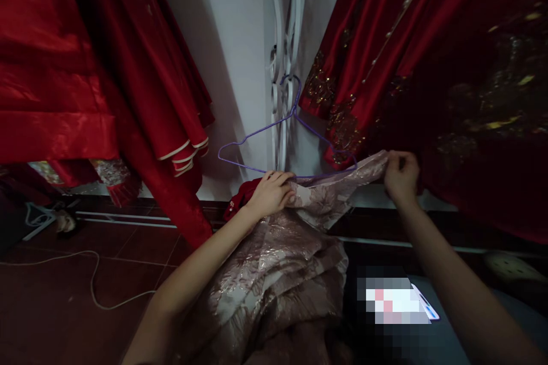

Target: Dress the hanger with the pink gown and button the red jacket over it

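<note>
A pale pink brocade garment (278, 274) with a shiny leaf pattern drapes from my hands down toward me. My left hand (272, 193) is closed on its top edge, right at the bottom bar of a purple wire hanger (274, 125). The hanger's hook sits on a white ornate rack (286, 57) against the wall. My right hand (401, 175) pinches the garment's other upper corner, pulling the fabric taut toward the right. A bit of red cloth (242, 197) shows under my left wrist.
Red satin garments with cream trim (141, 68) hang at the left, and red embroidered gowns (428, 68) hang at the right. A white cable (92, 279) snakes over the dark red tile floor. A lit phone screen (398, 299) lies at the lower right.
</note>
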